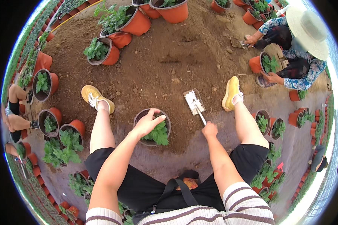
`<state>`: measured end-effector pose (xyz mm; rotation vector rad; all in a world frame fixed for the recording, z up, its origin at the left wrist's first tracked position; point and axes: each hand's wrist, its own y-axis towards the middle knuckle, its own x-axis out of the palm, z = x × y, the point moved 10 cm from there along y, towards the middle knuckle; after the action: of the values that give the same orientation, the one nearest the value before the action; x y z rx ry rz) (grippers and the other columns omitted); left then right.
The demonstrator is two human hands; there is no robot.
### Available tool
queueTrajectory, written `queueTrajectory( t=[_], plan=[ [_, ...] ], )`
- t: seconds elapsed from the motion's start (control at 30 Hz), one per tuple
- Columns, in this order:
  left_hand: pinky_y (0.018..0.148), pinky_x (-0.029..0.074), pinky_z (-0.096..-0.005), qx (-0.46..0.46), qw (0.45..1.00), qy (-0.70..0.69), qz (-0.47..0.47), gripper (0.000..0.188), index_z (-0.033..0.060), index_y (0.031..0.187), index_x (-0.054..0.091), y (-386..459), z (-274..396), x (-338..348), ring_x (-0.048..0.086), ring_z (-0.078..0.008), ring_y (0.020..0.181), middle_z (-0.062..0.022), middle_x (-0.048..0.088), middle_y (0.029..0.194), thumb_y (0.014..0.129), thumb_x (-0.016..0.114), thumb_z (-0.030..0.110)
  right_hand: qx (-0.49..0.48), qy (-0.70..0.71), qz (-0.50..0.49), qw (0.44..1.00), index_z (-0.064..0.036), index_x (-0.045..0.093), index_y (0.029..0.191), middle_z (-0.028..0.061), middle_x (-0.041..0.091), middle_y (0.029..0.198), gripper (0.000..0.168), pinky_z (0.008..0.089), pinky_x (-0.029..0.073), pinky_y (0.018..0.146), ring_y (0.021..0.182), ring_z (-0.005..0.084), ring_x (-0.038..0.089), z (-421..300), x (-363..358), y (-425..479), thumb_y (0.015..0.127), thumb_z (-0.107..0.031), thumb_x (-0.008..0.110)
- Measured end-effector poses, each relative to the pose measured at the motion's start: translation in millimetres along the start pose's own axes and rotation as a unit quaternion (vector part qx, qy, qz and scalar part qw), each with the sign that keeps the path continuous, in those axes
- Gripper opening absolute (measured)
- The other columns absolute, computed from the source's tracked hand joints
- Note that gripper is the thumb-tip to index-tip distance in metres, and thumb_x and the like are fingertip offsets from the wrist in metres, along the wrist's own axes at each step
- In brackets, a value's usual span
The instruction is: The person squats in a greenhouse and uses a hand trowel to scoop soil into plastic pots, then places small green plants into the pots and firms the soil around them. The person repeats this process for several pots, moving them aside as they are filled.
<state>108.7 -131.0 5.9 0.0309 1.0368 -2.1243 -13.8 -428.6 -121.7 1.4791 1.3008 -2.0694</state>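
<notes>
A potted leafy green plant [159, 134] stands on the soil between my feet, in a round pot with a dark rim [137, 119]. My left hand [149, 123] is over the pot's upper part, fingers apart, close to the leaves; whether it touches them I cannot tell. To the right, my right hand [210, 129] is closed around the pale handle of a small flat-bladed shovel [201, 110]. White material [192, 98] lies on the blade, which is low over or on the brown soil [169, 84]; the exact gap does not show.
Orange pots with plants stand at the upper left [111, 54], far left [54, 83] and right [263, 123]. At the upper right a person in a wide hat [307, 31] holds a tool and a pot [255, 64]. Another person's legs [17, 112] show at the left edge.
</notes>
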Motion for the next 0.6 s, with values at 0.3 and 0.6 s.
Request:
queueTrajectory(
  t=[0.3, 0.6],
  plan=[
    [0.091, 0.037, -0.0373, -0.071, 0.972, 0.22, 0.042, 0.054, 0.0094, 0.123, 0.042, 1, -25, -6, 0.046, -0.0286, 0.109, -0.0165, 0.042, 0.123, 0.079, 0.05, 0.041, 0.135, 0.582, -0.127, 0.791, -0.007, 0.045, 0.085, 0.0037, 0.047, 0.056, 0.027, 0.0245, 0.031, 0.03, 0.037, 0.0108, 0.04, -65, 32, -61, 0.083, -0.033, 0.053],
    [0.101, 0.02, -0.0438, 0.046, 0.857, 0.507, 0.079, 0.061, 0.0171, 0.125, 0.039, 1, -31, 14, 0.032, -0.0324, 0.118, -0.0155, 0.04, 0.124, 0.071, 0.06, 0.037, 0.215, 0.696, -0.049, 0.684, -0.01, 0.052, 0.083, 0.0026, 0.044, 0.047, 0.025, 0.0249, 0.029, 0.028, 0.032, 0.0117, 0.039, -77, 45, -15, 0.085, -0.035, 0.05]
  ],
)
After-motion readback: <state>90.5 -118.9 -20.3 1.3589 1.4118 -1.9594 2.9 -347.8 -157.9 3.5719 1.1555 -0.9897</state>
